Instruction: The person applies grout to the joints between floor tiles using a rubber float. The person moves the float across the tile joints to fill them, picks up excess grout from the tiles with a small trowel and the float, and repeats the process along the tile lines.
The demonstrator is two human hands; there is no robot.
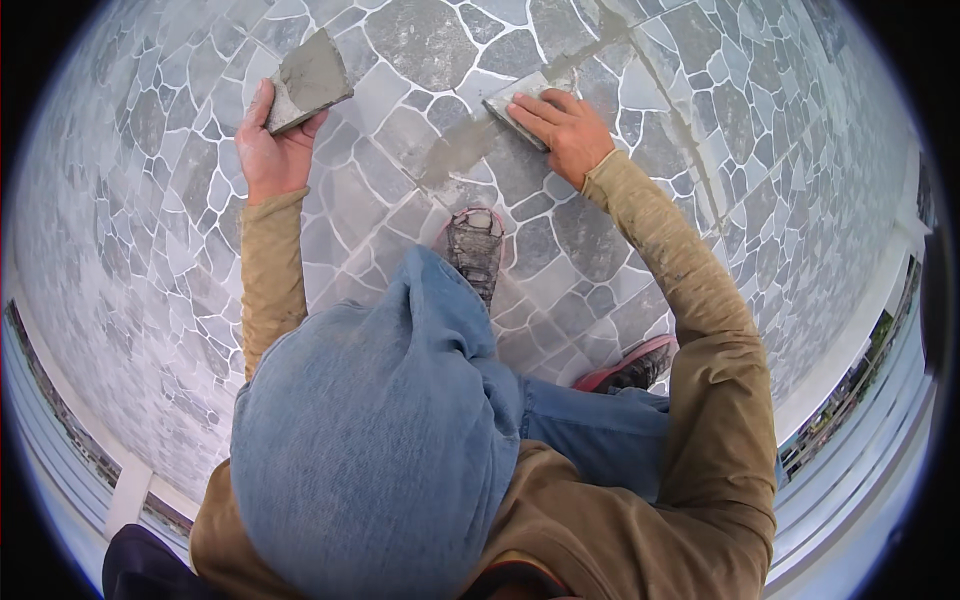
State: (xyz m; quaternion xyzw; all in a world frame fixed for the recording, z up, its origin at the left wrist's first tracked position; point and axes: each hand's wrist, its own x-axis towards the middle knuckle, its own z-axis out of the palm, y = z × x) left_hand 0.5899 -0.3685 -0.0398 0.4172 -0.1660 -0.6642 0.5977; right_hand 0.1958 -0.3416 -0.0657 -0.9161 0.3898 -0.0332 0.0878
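My left hand (277, 148) grips a small flat tile-like slab (288, 108) by its lower edges, with a heap of wet grey mortar (315, 73) on top. Against the floor, my right hand (568, 133) presses a thin pale rectangular piece (530, 103), its fingers lying over the top; whether it is a tile or a float I cannot tell. That piece sits on a tile joint, with a smear of grey mortar (458, 150) to its lower left. More mortar fills the joint (603, 35) beyond it.
The floor (415, 45) has grey stone-pattern tiles with white lines between the shapes. A mortar-filled seam (683, 130) runs down the right side. My shoes (475, 245) stand on the tiles below my hands. White railings (860, 430) border the floor at the lower right and lower left.
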